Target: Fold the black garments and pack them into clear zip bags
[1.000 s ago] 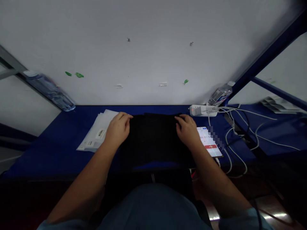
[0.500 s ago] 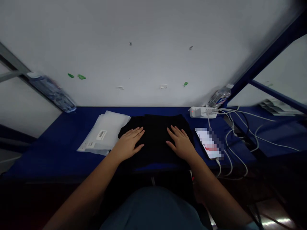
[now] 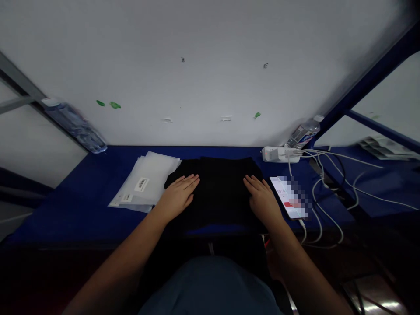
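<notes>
A black folded cloth, likely a garment, (image 3: pixel 223 188) lies flat on the blue table (image 3: pixel 82 192) in front of me. My left hand (image 3: pixel 179 194) rests on its left part, palm down with the fingers stretched out. On the right edge of the cloth lies my right hand (image 3: pixel 262 199), also flat, its fingers extended and close together. Left of the cloth is a stack of whitish translucent plastic bags (image 3: pixel 154 170) with barcode labels, partly tucked against or under the cloth's edge.
A lit phone (image 3: pixel 287 199) on a charging cable lies right of the cloth. Behind it sit a white power strip (image 3: pixel 280 154) with several cables and a plastic bottle (image 3: pixel 303 131). Another large bottle (image 3: pixel 77 124) leans at the left. A white wall (image 3: pixel 210 78) closes the back.
My right hand has slid outward to the right edge of the cloth, with its fingers drawn closer together. My left hand stays almost in place. The camera view has shifted slightly.
</notes>
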A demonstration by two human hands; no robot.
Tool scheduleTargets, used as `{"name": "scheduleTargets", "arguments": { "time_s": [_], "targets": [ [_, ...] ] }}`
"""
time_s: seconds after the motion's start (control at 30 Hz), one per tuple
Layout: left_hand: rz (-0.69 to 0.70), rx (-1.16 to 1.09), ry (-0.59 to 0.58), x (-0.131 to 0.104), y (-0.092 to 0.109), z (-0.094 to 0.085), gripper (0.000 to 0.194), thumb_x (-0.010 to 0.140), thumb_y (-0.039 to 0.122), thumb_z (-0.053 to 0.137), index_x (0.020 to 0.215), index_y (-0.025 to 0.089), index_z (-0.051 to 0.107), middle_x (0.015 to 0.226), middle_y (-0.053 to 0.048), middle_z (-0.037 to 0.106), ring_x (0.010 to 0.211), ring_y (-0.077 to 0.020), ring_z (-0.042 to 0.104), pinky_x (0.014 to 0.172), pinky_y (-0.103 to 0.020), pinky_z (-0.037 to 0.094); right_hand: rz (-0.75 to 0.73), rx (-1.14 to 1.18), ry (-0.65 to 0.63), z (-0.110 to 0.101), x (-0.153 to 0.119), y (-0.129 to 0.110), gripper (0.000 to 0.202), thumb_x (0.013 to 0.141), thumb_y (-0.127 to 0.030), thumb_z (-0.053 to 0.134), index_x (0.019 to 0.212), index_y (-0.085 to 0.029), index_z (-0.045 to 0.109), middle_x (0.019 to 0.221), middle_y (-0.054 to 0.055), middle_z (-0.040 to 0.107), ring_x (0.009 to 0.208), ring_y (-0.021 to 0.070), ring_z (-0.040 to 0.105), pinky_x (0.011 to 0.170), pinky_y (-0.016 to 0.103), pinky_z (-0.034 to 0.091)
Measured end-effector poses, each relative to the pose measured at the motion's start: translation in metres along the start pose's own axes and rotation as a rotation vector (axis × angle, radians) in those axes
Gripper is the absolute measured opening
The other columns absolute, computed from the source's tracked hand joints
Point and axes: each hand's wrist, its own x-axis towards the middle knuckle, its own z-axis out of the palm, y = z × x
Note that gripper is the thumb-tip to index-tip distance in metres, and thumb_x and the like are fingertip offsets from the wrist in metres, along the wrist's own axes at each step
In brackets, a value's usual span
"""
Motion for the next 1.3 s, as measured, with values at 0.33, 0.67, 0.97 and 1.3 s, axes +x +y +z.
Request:
{"name": "scheduleTargets", "arguments": {
  "time_s": [0.33, 0.67, 0.97, 1.3],
  "targets": [
    [0.051, 0.053, -0.02, -0.005, 0.009, 0.0, 0.049, 0.102, 0.027, 0.043, 0.15, 0.019, 0.044, 0.155, -0.008, 0.049, 0.145, -0.0235, 0.044, 0.121, -0.046, 0.035, 0.213, -0.008, 0.174, -0.005, -0.026, 0.01, 0.063, 0.083, -0.005, 0.046, 0.143, -0.019, 0.056, 0.152, 0.019, 0.044, 0.139, 0.0361, 0.046, 0.108, 0.059, 0.047],
    [0.033, 0.039, -0.048, -0.006, 0.009, -0.006, 0.051, 0.105, 0.04, 0.041, 0.151, 0.02, 0.044, 0.157, -0.009, 0.046, 0.148, -0.0246, 0.039, 0.124, -0.049, 0.027, 0.431, 0.11, 0.192, -0.023, -0.02, 0.002, 0.056, 0.089, -0.024, 0.05, 0.144, -0.022, 0.057, 0.116, 0.017, 0.06, 0.108, 0.0324, 0.063, 0.095, 0.053, 0.052],
    [-0.065, 0.001, -0.031, -0.005, 0.005, -0.008, 0.049, 0.104, 0.038, 0.039, 0.147, 0.019, 0.05, 0.155, -0.011, 0.048, 0.148, -0.0277, 0.039, 0.122, -0.054, 0.03, 0.561, 0.459, 0.102, -0.03, -0.015, 0.0, 0.054, 0.084, -0.025, 0.049, 0.135, -0.022, 0.064, 0.115, 0.01, 0.074, 0.1, 0.0285, 0.07, 0.089, 0.046, 0.056],
    [-0.072, -0.025, -0.026, -0.004, 0.005, -0.008, 0.048, 0.103, 0.036, 0.039, 0.146, 0.018, 0.051, 0.154, -0.011, 0.05, 0.147, -0.027, 0.04, 0.122, -0.053, 0.03, 0.076, 0.247, 0.174, -0.023, 0.0, -0.062, 0.047, 0.094, -0.015, 0.042, 0.134, -0.022, 0.065, 0.133, 0.013, 0.065, 0.121, 0.0263, 0.063, 0.103, 0.044, 0.053]
  ]
}}
